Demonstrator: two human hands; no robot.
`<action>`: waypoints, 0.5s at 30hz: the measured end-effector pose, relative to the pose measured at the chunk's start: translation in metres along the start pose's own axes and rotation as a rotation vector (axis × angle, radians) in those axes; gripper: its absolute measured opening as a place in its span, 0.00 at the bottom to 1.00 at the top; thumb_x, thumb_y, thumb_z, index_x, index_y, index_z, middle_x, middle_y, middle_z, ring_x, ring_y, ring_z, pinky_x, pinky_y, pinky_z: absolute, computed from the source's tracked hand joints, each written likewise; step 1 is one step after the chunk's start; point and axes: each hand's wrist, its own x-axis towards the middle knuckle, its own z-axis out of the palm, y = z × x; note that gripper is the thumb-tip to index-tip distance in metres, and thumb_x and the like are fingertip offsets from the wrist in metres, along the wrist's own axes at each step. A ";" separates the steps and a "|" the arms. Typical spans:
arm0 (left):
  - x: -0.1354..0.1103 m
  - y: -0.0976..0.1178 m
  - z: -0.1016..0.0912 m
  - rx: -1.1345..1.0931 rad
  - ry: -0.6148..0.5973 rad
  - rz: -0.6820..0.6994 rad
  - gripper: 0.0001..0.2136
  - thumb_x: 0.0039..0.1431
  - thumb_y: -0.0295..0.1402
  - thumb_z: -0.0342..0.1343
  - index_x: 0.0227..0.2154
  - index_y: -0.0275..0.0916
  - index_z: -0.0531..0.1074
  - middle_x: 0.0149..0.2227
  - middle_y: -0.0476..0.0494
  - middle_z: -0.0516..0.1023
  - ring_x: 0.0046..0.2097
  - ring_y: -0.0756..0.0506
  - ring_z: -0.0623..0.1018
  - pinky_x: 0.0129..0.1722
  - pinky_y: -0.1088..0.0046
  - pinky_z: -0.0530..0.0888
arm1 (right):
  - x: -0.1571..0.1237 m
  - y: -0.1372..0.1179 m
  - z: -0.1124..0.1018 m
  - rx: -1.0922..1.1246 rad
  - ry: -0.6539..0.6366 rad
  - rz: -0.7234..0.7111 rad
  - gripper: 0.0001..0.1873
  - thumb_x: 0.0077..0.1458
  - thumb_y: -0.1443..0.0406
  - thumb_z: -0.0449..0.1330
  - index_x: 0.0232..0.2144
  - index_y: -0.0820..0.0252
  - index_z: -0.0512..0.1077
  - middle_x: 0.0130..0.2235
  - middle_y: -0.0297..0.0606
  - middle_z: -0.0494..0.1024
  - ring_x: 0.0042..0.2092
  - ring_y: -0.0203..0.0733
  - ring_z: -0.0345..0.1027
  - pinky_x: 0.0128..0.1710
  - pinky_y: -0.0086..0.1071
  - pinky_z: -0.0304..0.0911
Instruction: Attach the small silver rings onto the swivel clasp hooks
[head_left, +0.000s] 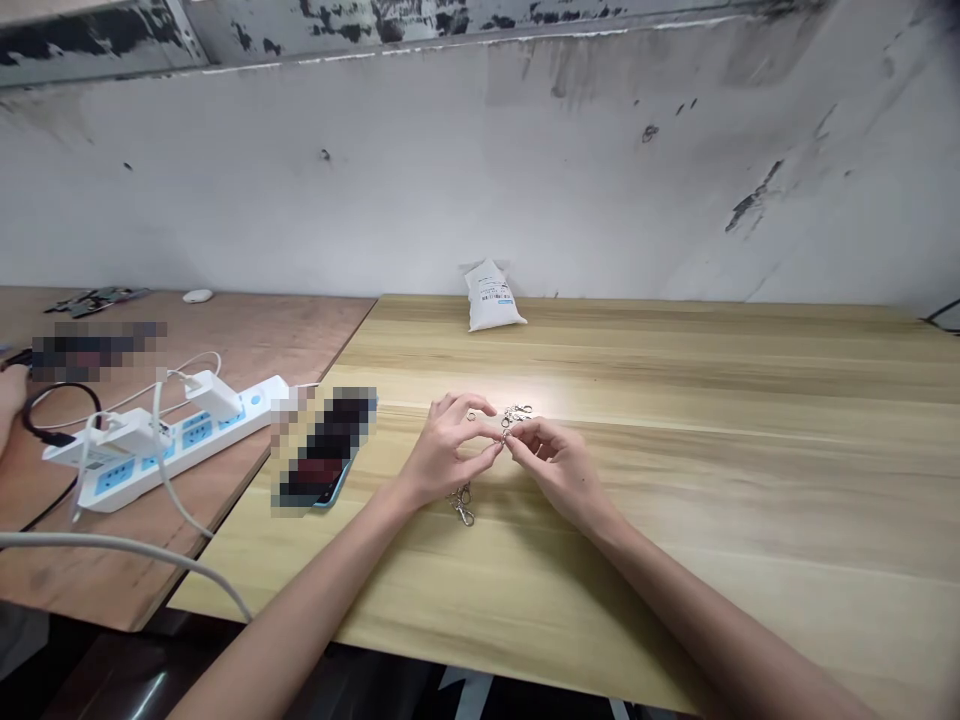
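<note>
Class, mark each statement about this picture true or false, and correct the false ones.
1. The left hand and right hand meet over the light table. True.
2. The white bag lies beside the power strip. False: it sits by the wall, on the light table.
3. Both hands pinch small metal clasps. True.
4. The power strip has nothing plugged in. False: white chargers sit in it.

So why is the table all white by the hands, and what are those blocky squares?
Head view: glare bleaches the table just past the left hand and right hand, so the clasps there barely show; the phone is pixelated into blocks, not out of focus.
</note>
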 end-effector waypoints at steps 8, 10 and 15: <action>0.001 0.001 -0.001 -0.105 0.011 -0.029 0.06 0.60 0.29 0.56 0.35 0.43 0.78 0.45 0.44 0.74 0.52 0.42 0.71 0.54 0.60 0.65 | 0.001 0.002 0.001 -0.029 -0.006 -0.042 0.11 0.57 0.58 0.60 0.33 0.60 0.74 0.24 0.33 0.71 0.24 0.33 0.60 0.22 0.27 0.55; 0.001 0.000 -0.001 -0.131 0.010 -0.033 0.06 0.60 0.29 0.57 0.35 0.43 0.78 0.45 0.44 0.74 0.52 0.42 0.70 0.55 0.59 0.65 | 0.001 0.002 0.001 -0.060 0.002 -0.073 0.10 0.58 0.59 0.60 0.33 0.60 0.74 0.24 0.32 0.71 0.23 0.32 0.60 0.22 0.27 0.55; 0.002 -0.002 0.000 -0.229 -0.015 -0.045 0.04 0.59 0.29 0.58 0.34 0.43 0.78 0.44 0.44 0.74 0.52 0.43 0.71 0.55 0.59 0.66 | -0.001 0.003 -0.001 -0.191 -0.003 -0.171 0.07 0.58 0.62 0.59 0.33 0.60 0.73 0.23 0.31 0.69 0.23 0.32 0.59 0.23 0.26 0.56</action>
